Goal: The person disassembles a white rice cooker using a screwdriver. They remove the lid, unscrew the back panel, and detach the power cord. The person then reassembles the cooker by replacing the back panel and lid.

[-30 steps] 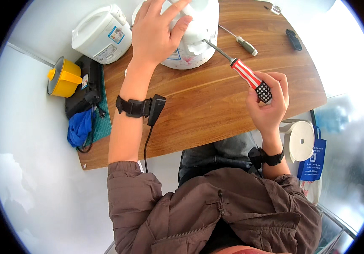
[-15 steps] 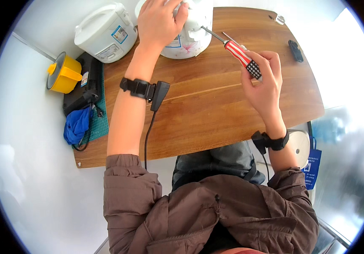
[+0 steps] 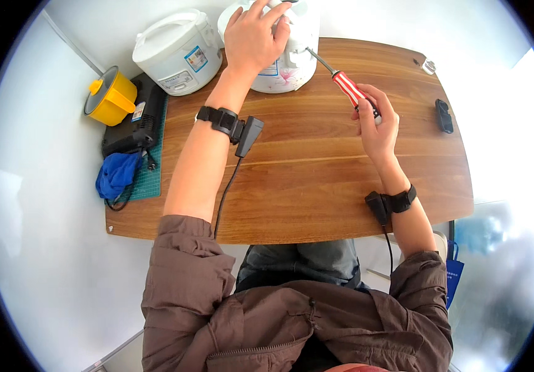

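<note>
A white rice cooker [image 3: 288, 79] with a pink flower print stands at the table's far edge, its top cut off by the frame. My left hand [image 3: 254, 43] lies over its upper part, fingers apart and holding it; some fingertips are cut off. In my right hand [image 3: 380, 124] is a screwdriver [image 3: 349, 88] with a red-and-white striped handle, gripped near its dark, starred end. Its metal shaft slants up to the left. The tip meets the side of the cooker by a white protruding part; what it touches there is too small to tell.
Left of it stands another white rice cooker [image 3: 180, 59]. A yellow lidded pot [image 3: 113, 102] sits on a black device [image 3: 133, 127], beside a blue cloth [image 3: 116, 175] and a green mat [image 3: 149, 186]. A black object [image 3: 444, 116] and a small white item [image 3: 429, 66] lie on the right.
The view has shifted, so the table sits lower in it. My right fingers now wrap further around the handle's end. The tip stays at the cooker and my left hand stays on it.
</note>
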Action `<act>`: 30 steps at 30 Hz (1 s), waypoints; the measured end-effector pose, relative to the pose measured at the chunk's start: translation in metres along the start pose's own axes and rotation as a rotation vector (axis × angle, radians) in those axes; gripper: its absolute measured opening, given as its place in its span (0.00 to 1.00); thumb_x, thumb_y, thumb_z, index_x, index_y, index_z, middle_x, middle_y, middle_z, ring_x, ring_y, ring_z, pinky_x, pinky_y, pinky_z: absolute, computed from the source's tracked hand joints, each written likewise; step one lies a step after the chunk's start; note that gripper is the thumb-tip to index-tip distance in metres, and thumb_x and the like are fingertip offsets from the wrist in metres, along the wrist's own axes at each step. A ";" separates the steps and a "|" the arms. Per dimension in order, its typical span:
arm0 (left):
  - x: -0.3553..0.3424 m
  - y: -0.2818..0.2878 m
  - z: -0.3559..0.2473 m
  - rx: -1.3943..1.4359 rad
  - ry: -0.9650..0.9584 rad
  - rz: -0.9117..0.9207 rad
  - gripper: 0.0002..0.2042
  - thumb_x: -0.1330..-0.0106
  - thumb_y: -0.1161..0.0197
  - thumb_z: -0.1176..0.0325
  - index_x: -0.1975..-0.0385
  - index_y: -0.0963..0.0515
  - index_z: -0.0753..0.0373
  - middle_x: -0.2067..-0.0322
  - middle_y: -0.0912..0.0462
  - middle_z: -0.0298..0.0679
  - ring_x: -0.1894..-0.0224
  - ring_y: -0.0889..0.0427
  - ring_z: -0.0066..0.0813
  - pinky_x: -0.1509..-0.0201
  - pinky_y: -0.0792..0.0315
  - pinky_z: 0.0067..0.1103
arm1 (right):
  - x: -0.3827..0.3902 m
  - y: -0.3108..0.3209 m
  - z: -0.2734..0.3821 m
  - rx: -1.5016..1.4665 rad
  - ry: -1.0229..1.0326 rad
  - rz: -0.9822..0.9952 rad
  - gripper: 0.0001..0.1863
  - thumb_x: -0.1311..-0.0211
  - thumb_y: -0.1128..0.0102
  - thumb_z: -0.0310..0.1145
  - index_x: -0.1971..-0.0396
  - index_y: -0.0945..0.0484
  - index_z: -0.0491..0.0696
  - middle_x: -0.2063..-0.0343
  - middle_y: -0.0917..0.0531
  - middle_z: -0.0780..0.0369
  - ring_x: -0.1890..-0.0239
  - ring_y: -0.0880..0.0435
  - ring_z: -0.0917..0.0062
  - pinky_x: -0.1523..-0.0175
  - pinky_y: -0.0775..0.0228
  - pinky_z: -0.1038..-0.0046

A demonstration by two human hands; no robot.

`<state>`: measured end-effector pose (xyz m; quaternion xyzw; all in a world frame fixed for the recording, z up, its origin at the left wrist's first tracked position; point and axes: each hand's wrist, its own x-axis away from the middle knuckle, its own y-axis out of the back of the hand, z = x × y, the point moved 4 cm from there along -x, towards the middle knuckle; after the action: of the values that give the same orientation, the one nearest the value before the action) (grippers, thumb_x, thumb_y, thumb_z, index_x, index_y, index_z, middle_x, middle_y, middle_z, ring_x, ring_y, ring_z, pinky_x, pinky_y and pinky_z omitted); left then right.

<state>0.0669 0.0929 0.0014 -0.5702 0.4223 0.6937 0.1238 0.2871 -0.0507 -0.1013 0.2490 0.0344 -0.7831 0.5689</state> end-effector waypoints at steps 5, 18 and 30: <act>0.001 -0.004 -0.002 0.062 0.009 0.013 0.17 0.39 0.40 0.69 0.51 0.14 0.61 0.46 0.17 0.53 0.59 0.15 0.50 0.52 0.21 0.38 | 0.002 -0.001 0.004 0.355 0.483 -0.051 0.19 0.39 0.27 0.28 0.48 0.19 0.46 0.67 0.14 0.60 0.73 0.17 0.76 0.68 0.25 0.76; 0.000 -0.013 -0.007 0.019 -0.092 -0.007 0.18 0.37 0.43 0.68 0.49 0.15 0.62 0.45 0.17 0.55 0.52 0.17 0.56 0.45 0.23 0.40 | 0.005 0.006 0.009 -0.290 -0.003 -0.002 0.28 0.32 0.31 0.48 0.41 0.25 0.46 0.69 0.14 0.64 0.73 0.16 0.86 0.68 0.23 0.78; -0.002 -0.010 -0.006 -0.027 -0.058 0.032 0.18 0.34 0.45 0.68 0.48 0.15 0.61 0.45 0.17 0.56 0.48 0.17 0.57 0.44 0.23 0.39 | 0.001 0.014 0.009 0.079 0.211 -0.094 0.24 0.38 0.27 0.32 0.44 0.24 0.46 0.64 0.14 0.58 0.68 0.15 0.67 0.61 0.23 0.70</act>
<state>0.0780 0.0953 -0.0016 -0.5446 0.4183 0.7175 0.1168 0.2967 -0.0597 -0.0903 0.3504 0.0750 -0.7789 0.5147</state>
